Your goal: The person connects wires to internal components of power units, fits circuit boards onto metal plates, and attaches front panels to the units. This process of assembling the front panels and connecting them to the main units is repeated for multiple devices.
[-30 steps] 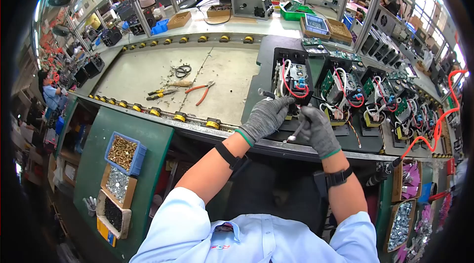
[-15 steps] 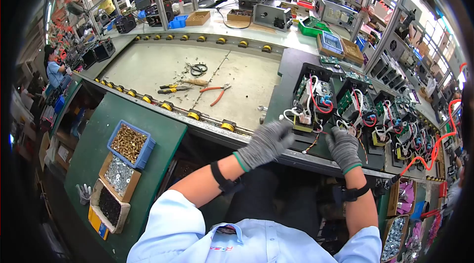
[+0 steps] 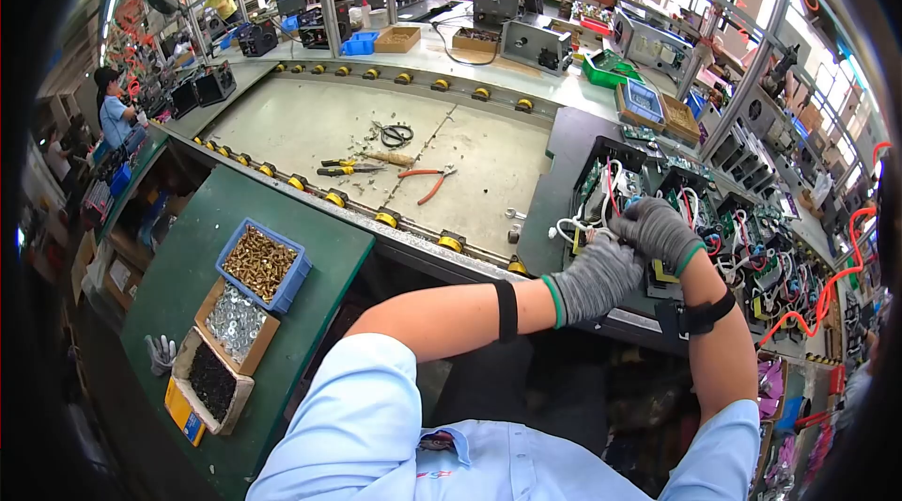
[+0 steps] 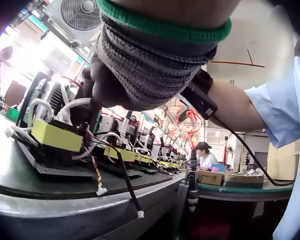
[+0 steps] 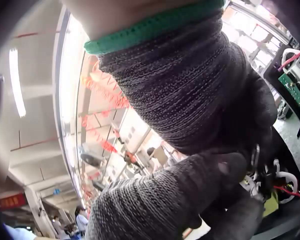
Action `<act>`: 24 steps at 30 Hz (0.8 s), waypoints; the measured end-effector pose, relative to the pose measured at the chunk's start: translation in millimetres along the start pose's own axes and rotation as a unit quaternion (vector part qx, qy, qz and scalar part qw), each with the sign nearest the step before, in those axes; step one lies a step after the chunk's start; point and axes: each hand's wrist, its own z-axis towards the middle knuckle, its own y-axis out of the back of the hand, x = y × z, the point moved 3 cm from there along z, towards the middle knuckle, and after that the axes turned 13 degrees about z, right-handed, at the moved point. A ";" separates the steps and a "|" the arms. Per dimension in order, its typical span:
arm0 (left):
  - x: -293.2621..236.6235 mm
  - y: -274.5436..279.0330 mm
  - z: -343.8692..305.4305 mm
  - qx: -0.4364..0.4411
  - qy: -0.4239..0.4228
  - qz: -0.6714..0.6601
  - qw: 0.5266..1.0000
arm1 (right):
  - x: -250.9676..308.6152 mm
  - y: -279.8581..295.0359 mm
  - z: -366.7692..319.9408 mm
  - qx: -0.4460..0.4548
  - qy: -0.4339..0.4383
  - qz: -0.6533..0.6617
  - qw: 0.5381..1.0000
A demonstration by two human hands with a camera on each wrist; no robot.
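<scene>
Both gloved hands meet at the front of the nearest black-cased unit (image 3: 594, 183), which holds circuit boards and white and red wires. My left hand (image 3: 597, 283) is below and left of my right hand (image 3: 658, 230), their fingers bunched together. In the right wrist view, the fingers of my right hand (image 5: 190, 90) and left hand (image 5: 155, 200) curl around a small metal part (image 5: 256, 159); its shape is unclear. Under my left hand (image 4: 145, 65) in the left wrist view is a yellow block (image 4: 56, 135), and a twisted cable (image 4: 97, 175) hangs over the table edge.
More opened units (image 3: 738, 219) stand in a row to the right. Pliers (image 3: 432, 183), cutters (image 3: 349, 168) and a wrench (image 3: 514, 214) lie on the left. Screw bin (image 3: 258, 266) and washer box (image 3: 235, 320) sit on the green side table (image 3: 301, 219). An orange-red hose (image 3: 827, 289) hangs at right.
One second ago a tool with a whitish end was in my right hand. The hands then separated, and now they have come together further right at the unit. The head view has shifted.
</scene>
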 end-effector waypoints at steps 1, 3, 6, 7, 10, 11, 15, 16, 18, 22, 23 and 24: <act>-0.2 0.8 -4.3 -0.003 0.003 0.004 1.000 | -2.3 -4.7 -0.5 -0.009 0.022 -0.056 0.998; 13.6 6.8 -22.0 -0.033 0.018 -0.023 0.999 | -3.7 -21.1 -2.8 -0.026 0.037 -0.220 0.974; 66.2 29.8 -29.9 -0.095 0.203 -0.166 0.960 | -13.3 -52.7 -3.2 0.038 0.042 -0.397 0.916; 77.9 18.3 -28.0 -0.101 0.181 -0.136 0.969 | -26.4 -63.5 7.6 0.018 0.011 -0.402 0.915; 80.5 -21.5 1.7 0.078 0.192 -0.080 0.975 | -35.4 -76.9 16.5 0.010 -0.011 -0.447 0.894; 75.1 -39.0 4.8 0.084 0.168 -0.034 0.982 | -28.2 -75.2 11.5 0.035 -0.058 -0.475 0.877; 48.7 -57.0 20.1 0.091 0.087 0.044 0.991 | -66.3 -84.1 -1.0 -0.098 -0.044 -0.238 0.965; 42.4 -72.7 24.7 0.032 0.090 0.075 0.993 | -59.5 -91.8 -12.0 -0.073 -0.049 -0.242 0.966; 42.5 -74.8 22.3 0.076 0.035 0.125 0.989 | -66.3 -118.5 -14.4 -0.123 -0.151 -0.125 0.973; 53.3 -28.1 1.6 0.233 -0.077 0.108 0.963 | -69.8 -150.1 -7.5 -0.194 -0.219 -0.069 0.954; 54.3 -20.2 -1.8 0.232 -0.066 0.077 0.967 | -77.9 -151.9 -6.6 -0.198 -0.224 -0.068 0.952; 53.5 -16.1 -1.4 0.229 -0.060 0.047 0.971 | -85.6 -152.0 -4.6 -0.189 -0.205 -0.069 0.958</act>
